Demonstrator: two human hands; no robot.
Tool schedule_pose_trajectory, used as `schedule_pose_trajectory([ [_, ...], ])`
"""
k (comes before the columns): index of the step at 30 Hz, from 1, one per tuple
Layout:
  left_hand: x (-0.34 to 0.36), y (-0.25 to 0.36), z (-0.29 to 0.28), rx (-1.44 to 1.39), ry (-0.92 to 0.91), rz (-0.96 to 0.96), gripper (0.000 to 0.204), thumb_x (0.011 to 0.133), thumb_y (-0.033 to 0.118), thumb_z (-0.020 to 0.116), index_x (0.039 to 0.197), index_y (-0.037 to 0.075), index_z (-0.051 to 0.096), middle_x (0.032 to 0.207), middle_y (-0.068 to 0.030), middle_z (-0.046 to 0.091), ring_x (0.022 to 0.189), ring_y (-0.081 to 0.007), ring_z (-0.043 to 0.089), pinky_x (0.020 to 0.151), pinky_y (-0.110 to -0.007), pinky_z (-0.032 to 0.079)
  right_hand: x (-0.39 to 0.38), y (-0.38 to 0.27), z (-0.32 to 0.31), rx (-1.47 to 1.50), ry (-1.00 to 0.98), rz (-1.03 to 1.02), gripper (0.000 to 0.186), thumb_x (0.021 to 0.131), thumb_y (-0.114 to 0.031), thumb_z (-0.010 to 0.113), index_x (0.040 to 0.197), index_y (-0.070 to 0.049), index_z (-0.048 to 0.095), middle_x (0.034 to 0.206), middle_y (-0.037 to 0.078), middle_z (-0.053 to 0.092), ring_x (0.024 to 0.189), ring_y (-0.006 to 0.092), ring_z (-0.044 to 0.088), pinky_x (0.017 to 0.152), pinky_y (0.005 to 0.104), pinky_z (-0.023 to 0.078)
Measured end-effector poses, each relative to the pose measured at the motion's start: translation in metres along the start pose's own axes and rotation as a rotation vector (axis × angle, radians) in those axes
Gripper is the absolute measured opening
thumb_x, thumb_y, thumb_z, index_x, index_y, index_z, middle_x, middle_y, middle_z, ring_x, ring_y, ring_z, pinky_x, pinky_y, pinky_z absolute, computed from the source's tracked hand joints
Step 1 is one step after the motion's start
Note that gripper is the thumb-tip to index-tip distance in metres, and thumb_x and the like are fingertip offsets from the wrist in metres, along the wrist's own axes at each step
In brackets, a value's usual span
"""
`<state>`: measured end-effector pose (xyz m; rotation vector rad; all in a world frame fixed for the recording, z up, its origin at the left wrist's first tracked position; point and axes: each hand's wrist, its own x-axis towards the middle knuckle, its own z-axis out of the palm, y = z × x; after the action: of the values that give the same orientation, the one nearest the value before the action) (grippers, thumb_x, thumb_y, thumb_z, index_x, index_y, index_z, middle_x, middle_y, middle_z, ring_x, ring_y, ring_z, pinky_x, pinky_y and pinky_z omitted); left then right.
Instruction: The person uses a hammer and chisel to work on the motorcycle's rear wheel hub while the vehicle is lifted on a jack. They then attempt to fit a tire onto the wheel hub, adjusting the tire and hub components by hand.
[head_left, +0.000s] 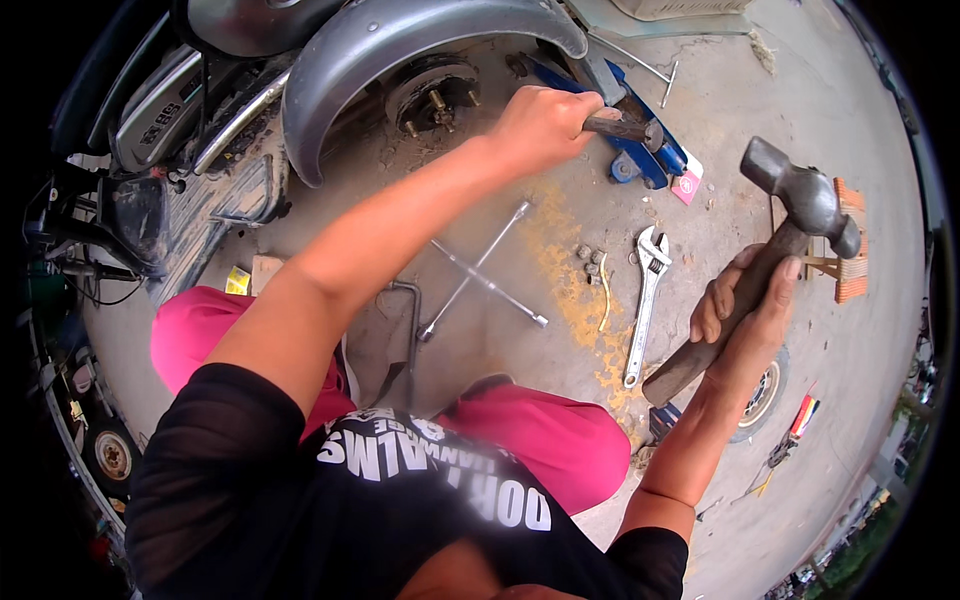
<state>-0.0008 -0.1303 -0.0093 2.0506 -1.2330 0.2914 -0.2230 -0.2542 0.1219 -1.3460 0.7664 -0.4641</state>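
Note:
My left hand (548, 125) is closed on a short dark metal bar (625, 129), held over a blue floor jack (633, 165) beside the grey fender (410, 28). Below the fender is an exposed hub (436, 100) with brass-coloured studs, left of my hand. My right hand (745, 310) grips the wooden handle of a hammer (808, 200), its steel head raised at the right. Between my arms on the concrete lie an adjustable wrench (641, 320), a cross wheel wrench (509, 302) and several nuts (590, 268) by a bent pale strip.
A vehicle footboard (200, 240) is at the left. A T-handle tool (668, 82) lies at the back. An orange wooden stool (850, 279) and a wheel (760, 395) are at the right, with screwdriver-like tools (802, 416) below. A bent bar (410, 350) lies near my knees.

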Motion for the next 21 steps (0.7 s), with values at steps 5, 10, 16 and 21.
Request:
schedule_pose_trajectory([
  [5,-0.002,0.002,0.015,-0.041,0.020,0.024,0.016,0.077,0.010,0.064,0.092,0.012,0.068,0.069,-0.0117,0.063,0.065,-0.0327,0.062,0.058,-0.042,0.050,-0.005,0.026,0.016,-0.041,-0.118,-0.048,0.055,0.096,-0.056,0.042,0.090,-0.002,0.046,0.054,0.004,0.041,0.037,0.0122,0.040,0.035,0.0272,0.037],
  [10,-0.001,0.001,0.007,-0.019,-0.020,0.000,0.017,0.077,0.009,0.063,0.093,0.013,0.067,0.072,-0.0118,0.063,0.067,-0.0331,0.062,0.058,-0.043,0.050,-0.004,0.004,-0.001,-0.015,-0.023,-0.057,0.054,0.097,-0.055,0.041,0.090,-0.002,0.047,0.053,0.004,0.040,0.037,0.0120,0.038,0.035,0.0259,0.035],
  [16,0.005,-0.004,0.010,-0.040,-0.026,-0.068,0.017,0.078,0.011,0.063,0.094,0.011,0.066,0.076,-0.0150,0.064,0.072,-0.0360,0.062,0.063,-0.044,0.049,-0.010,0.017,0.019,-0.034,-0.095,-0.030,0.054,0.098,-0.053,0.039,0.090,0.000,0.047,0.055,0.006,0.043,0.037,0.0138,0.040,0.036,0.0277,0.036],
  [21,-0.027,-0.030,0.000,-0.017,-0.096,-0.226,0.018,0.076,0.009,0.062,0.094,0.010,0.064,0.077,-0.0169,0.063,0.074,-0.0380,0.061,0.063,-0.045,0.048,-0.006,0.015,0.013,-0.116,-0.145,0.044,0.055,0.098,-0.053,0.041,0.091,0.001,0.049,0.054,0.005,0.044,0.037,0.0129,0.041,0.035,0.0272,0.035],
])
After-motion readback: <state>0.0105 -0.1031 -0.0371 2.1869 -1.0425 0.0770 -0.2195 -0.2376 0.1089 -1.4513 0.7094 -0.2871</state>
